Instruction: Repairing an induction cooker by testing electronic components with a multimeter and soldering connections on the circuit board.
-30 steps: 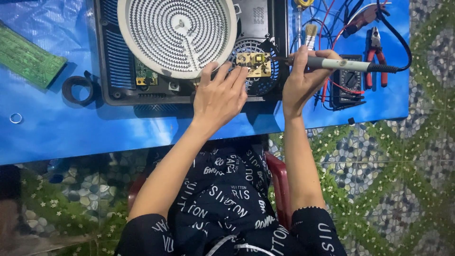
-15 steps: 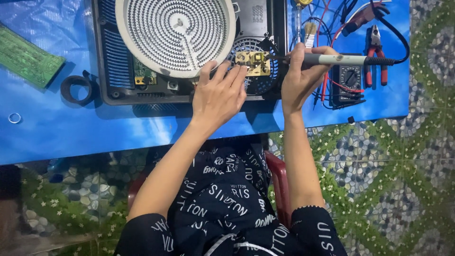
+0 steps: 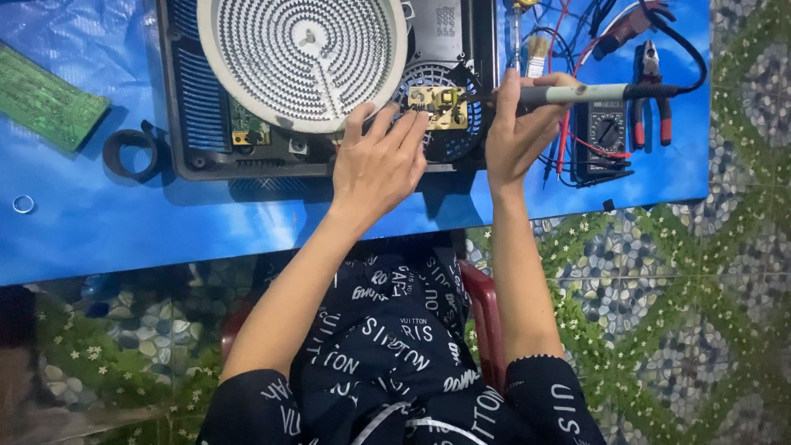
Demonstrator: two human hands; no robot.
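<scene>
Small yellowish circuit board (image 3: 439, 107) — lying on the round fan grille inside the opened black cooktop housing (image 3: 185, 115), held down at its left edge by the fingertips of the left hand (image 3: 376, 169), whose fingers are extended and spread, not curled around anything. Right hand (image 3: 517, 132) — closed in a pen-style grip on a pale-handled soldering iron (image 3: 577, 93), its thin tip reaching left to the board's right edge. Both forearms rise from the near edge of the blue plastic-covered desk (image 3: 124, 231). Beyond the left hand, a white round coil heating element (image 3: 303, 58) lies tilted over the housing. Right of the iron: a black multimeter (image 3: 600, 132) with red leads and red-handled pliers (image 3: 649, 99). Far left: a roll of black tape (image 3: 132, 152), a green circuit board (image 3: 45, 103) and a small metal ring (image 3: 23, 203).
</scene>
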